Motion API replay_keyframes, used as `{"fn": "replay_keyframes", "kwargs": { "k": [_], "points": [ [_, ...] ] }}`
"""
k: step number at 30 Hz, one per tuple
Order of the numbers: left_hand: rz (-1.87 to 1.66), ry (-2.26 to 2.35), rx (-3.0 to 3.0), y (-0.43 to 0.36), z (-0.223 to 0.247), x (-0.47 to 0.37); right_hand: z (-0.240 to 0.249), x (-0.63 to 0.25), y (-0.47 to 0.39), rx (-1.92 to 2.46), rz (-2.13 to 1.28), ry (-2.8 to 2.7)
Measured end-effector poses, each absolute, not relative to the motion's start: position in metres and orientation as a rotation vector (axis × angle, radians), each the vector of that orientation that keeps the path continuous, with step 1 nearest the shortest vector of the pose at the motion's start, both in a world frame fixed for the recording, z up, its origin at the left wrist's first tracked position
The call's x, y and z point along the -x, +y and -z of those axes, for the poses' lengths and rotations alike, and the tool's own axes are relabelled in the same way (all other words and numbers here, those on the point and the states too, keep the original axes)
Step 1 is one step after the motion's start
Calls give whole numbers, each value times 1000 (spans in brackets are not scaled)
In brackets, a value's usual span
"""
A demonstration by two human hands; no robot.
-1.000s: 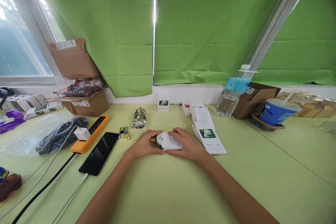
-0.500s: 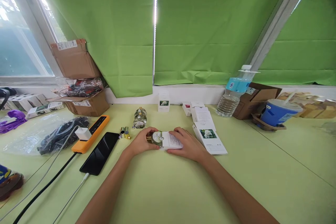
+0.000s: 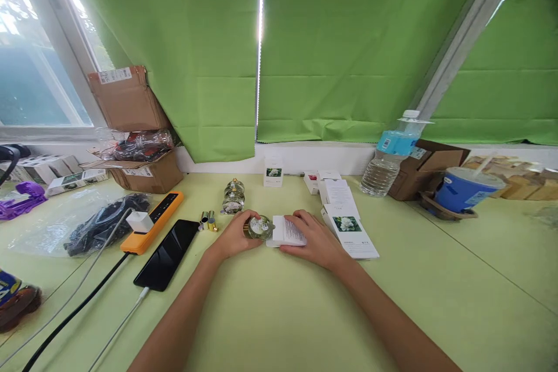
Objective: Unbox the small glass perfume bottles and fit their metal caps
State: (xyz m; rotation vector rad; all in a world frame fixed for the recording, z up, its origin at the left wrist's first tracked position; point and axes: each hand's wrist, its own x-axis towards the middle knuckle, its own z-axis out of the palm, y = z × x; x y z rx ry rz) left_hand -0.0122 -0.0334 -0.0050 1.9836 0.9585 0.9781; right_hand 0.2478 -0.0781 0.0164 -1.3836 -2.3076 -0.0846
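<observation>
My left hand [image 3: 238,236] is closed around a small round glass perfume bottle [image 3: 260,227] with a pale label, its neck end hidden in the fingers. My right hand [image 3: 314,238] grips a small white carton [image 3: 288,231] printed with fine text. The carton's left end faces the bottle, close against it; whether they touch I cannot tell. Beyond my left hand stand more clear glass bottles [image 3: 233,196]. Left of them are several gold and silver caps [image 3: 208,221]. Flattened white cartons with a flower picture [image 3: 349,231] lie right of my right hand.
A white flower box [image 3: 273,173] stands against the wall. At left are a phone [image 3: 167,254] on a cable, an orange power strip [image 3: 152,222] and a cardboard box [image 3: 148,171]. Water bottle [image 3: 387,154], brown box [image 3: 429,168] and blue cup [image 3: 466,192] stand at right.
The bottle has come away leftward from the carton, with more of its round body showing and turned slightly. My hands have otherwise barely moved; the view has shifted a little.
</observation>
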Motion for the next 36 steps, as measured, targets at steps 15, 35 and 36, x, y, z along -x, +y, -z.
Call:
{"fn": "replay_keyframes", "kwargs": {
  "k": [15, 35, 36],
  "points": [
    [-977, 1014, -2033, -33, 6, 12, -24, -252, -78, 1381, 342, -2204],
    [-950, 1027, -2039, -36, 1, 13, -46, -361, -71, 1889, 542, -974],
    [-953, 1028, -2039, -36, 1, 13, -41, -366, -70, 1887, 523, -966]
  ]
}}
